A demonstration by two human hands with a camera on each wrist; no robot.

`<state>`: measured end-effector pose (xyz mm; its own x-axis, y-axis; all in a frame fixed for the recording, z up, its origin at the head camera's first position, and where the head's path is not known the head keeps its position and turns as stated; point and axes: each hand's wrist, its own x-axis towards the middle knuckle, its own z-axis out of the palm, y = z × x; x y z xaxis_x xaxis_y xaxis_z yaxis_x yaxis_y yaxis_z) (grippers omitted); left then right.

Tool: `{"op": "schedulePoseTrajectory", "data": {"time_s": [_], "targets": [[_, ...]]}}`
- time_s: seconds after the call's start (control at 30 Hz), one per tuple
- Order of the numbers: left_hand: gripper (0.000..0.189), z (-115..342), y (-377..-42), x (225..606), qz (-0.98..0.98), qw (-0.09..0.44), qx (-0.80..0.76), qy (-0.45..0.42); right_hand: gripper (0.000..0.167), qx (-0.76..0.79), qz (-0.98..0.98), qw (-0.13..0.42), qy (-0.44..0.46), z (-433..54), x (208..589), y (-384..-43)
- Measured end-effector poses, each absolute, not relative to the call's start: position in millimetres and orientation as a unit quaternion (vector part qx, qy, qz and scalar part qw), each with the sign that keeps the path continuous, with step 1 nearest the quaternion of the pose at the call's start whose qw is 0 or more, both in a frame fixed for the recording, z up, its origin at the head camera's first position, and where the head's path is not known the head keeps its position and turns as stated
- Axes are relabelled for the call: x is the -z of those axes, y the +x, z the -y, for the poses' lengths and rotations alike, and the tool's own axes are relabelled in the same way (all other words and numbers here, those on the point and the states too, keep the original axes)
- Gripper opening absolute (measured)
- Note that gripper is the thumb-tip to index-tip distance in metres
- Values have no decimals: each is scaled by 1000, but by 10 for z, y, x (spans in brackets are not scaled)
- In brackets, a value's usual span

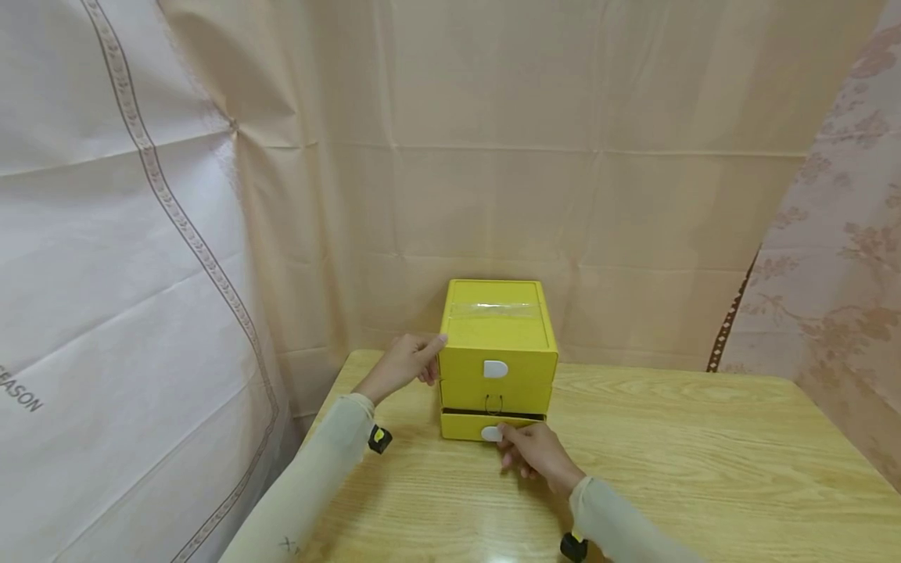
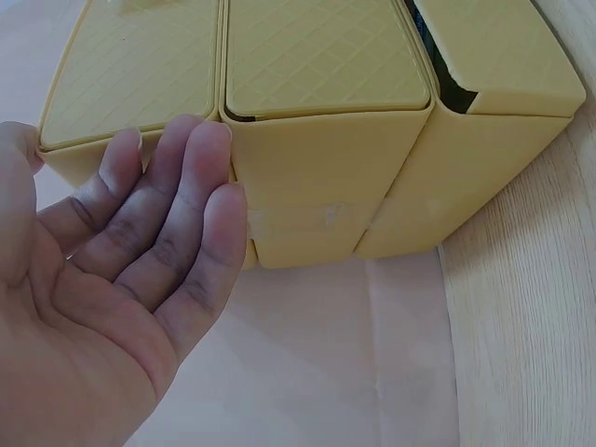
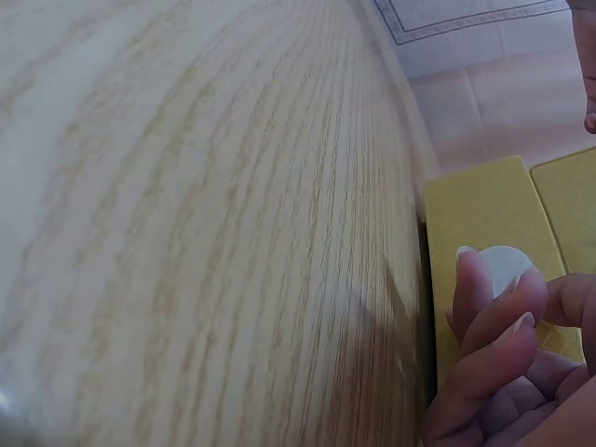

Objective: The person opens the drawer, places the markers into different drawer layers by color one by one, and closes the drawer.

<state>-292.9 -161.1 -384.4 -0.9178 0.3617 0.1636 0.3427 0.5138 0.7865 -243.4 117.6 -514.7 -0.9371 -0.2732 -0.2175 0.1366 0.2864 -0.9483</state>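
Note:
A yellow three-drawer box (image 1: 499, 328) stands on the wooden table, its bottom drawer (image 1: 459, 426) pulled slightly out with a dark gap above it. My left hand (image 1: 408, 361) steadies the box at its upper left front corner, thumb on the top edge. In the left wrist view, the fingers (image 2: 172, 209) of that hand lie loosely bent against the side of the box. My right hand (image 1: 540, 451) pinches the white handle (image 1: 491, 433) on the front of the bottom drawer. Curled right fingers (image 3: 494, 363) partly hide this handle in the right wrist view.
Another white handle (image 1: 496, 368) is on the top drawer, and a thin dark loop (image 1: 494, 404) marks the middle one. Clear tape (image 1: 496, 310) crosses the lid. Beige cloth (image 1: 464, 156) hangs behind the table (image 1: 669, 446), with a pale cloth (image 1: 141, 258) at left.

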Motion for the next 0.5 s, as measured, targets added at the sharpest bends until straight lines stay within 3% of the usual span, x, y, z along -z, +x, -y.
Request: {"op": "schedulePoseTrajectory", "data": {"time_s": [0.5], "targets": [[63,1598,-2932,3844,-868,11,-455,198,54,603,-780,162,-40,-1161,5112,-2463]]}}
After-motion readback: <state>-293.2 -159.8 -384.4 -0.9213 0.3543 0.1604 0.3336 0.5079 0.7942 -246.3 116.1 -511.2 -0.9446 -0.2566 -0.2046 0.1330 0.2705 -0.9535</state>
